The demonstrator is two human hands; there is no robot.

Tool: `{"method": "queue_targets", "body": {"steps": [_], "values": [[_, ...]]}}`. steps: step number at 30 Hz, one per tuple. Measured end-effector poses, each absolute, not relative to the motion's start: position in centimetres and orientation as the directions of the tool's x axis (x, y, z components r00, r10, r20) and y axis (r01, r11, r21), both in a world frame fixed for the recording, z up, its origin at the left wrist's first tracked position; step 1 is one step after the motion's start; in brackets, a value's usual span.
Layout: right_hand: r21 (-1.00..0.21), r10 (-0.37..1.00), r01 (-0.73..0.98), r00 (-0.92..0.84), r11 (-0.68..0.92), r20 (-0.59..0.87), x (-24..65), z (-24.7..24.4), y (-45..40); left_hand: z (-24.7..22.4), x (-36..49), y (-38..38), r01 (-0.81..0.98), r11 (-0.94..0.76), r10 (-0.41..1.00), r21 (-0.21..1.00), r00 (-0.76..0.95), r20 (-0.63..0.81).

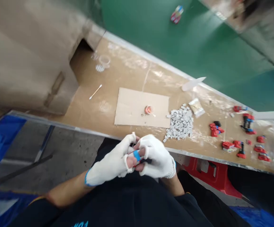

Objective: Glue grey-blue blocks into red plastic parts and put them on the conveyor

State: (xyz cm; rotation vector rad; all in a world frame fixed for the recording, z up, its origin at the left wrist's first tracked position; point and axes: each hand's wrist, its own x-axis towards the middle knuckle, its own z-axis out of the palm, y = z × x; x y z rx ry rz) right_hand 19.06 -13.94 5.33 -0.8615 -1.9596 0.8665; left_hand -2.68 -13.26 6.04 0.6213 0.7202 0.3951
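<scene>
Both my hands meet in front of my body, just below the table's near edge, in white gloves with bare fingertips. My left hand (114, 159) is closed on one side of a small blue, white and red part (137, 155). My right hand (156, 157) grips the same part from the other side, its fingers curled over it. Most of the part is hidden by fingers. Beyond my hands a cardboard sheet (129, 107) lies on the table, bearing a small cup with red-orange contents (148, 109). Against the sheet's right side is a pile of small grey-white pieces (179, 123).
A cotton swab (95, 92) lies on the left, near a large cardboard box (28, 56). A small packet (196, 107) and several red parts (228, 145) are on the right. Beyond the table runs a green surface (151, 31). Another person's dark sleeve (257, 186) is at right.
</scene>
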Motion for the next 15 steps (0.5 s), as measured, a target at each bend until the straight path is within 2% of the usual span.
{"method": "queue_targets", "body": {"steps": [2, 5, 7, 9, 11, 12, 14, 15], "values": [[-0.783, 0.809, 0.340, -0.488, 0.521, 0.327, 18.8, 6.2, -14.0, 6.1, -3.1, -12.2, -0.061, 0.661, 0.583, 0.748, 0.669, -0.461], [-0.714, 0.817, 0.436, -0.464, 0.548, 0.343, 19.2, 6.8, -13.4, 6.1, -2.6, -10.5, -0.082, 0.595, 0.598, 0.800, 0.710, -0.372], [-0.656, 0.833, 0.515, -0.371, 0.552, 0.410, 21.5, 7.2, -12.0, 6.3, -2.0, -9.4, -0.126, 0.573, 0.611, 0.810, 0.724, -0.320], [-0.612, 0.859, 0.629, -0.196, 0.480, 0.473, 26.2, 7.6, -9.8, 6.7, -1.6, -8.4, -0.167, 0.544, 0.675, 0.822, 0.669, -0.311], [-0.644, 0.864, 0.735, 0.165, 0.214, 0.476, 32.9, 7.9, -6.8, 6.9, -1.7, -7.5, -0.181, 0.530, 0.757, 0.828, 0.541, -0.367], [-0.674, 0.815, 0.738, 0.369, 0.035, 0.447, 36.6, 7.9, -5.0, 6.9, -2.0, -7.2, -0.182, 0.531, 0.788, 0.827, 0.463, -0.405], [-0.712, 0.654, 0.645, 0.670, -0.277, 0.352, 43.4, 7.3, -1.1, 6.6, -3.0, -6.5, -0.185, 0.542, 0.824, 0.820, 0.312, -0.474], [-0.709, 0.602, 0.601, 0.736, -0.369, 0.310, 46.3, 6.8, 0.8, 6.2, -3.8, -6.3, -0.195, 0.545, 0.833, 0.816, 0.241, -0.499]]}}
